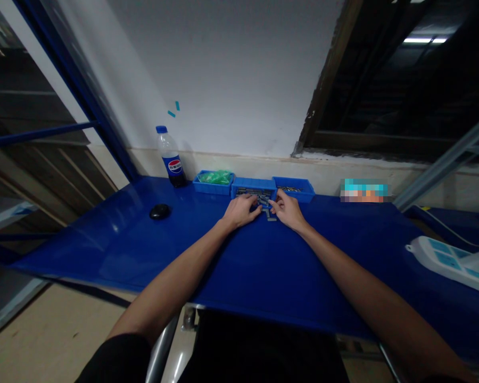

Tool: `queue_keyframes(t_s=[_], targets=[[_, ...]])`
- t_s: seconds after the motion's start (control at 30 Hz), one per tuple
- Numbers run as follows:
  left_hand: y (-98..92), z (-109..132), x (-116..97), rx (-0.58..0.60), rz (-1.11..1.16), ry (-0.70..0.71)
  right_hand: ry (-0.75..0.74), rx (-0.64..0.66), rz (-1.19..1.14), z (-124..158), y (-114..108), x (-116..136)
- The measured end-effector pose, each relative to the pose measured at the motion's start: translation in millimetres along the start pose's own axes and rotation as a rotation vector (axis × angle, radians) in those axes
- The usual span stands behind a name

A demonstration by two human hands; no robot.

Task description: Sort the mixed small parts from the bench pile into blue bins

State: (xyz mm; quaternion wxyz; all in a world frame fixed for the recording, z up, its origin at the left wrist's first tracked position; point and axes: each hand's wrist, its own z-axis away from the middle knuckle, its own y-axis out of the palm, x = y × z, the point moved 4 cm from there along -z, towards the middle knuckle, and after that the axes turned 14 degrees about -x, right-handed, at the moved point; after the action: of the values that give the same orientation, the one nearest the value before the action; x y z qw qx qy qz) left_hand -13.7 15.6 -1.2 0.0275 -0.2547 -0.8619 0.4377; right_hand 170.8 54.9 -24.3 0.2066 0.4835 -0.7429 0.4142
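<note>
Several small dark grey cylinder-shaped pieces [265,199] fill the middle blue bin [253,183] and spill from its front. A few more loose pieces [270,218] lie on the blue table just before it. My left hand [238,211] rests at the bin's front left, its thumb apart from the fingers and nothing visible between them. At the front right is my right hand [289,211], fingers bent and the tips close together beside the pieces. Whether a piece is pinched there is too small to make out.
A left blue bin [212,187] holds green plastic; a right blue bin [305,191] holds thin metallic pieces. On the blue table [247,282] stand a cola bottle [172,162] and a black round object [159,211]. A white plastic case [451,260] lies far right. Behind is a wall.
</note>
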Motion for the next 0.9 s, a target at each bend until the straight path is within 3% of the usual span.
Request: queue_keyframes(t_s=[0.57,0.9], targets=[[1.2,0.6,2.1,0.01,0.029,0.01,-0.129,-0.057,0.185,2.1,-3.3,6.8],[1.0,0.1,-2.3,-0.118,-0.082,0.044,-0.177,-0.06,0.153,4.6,-4.8,16.3]])
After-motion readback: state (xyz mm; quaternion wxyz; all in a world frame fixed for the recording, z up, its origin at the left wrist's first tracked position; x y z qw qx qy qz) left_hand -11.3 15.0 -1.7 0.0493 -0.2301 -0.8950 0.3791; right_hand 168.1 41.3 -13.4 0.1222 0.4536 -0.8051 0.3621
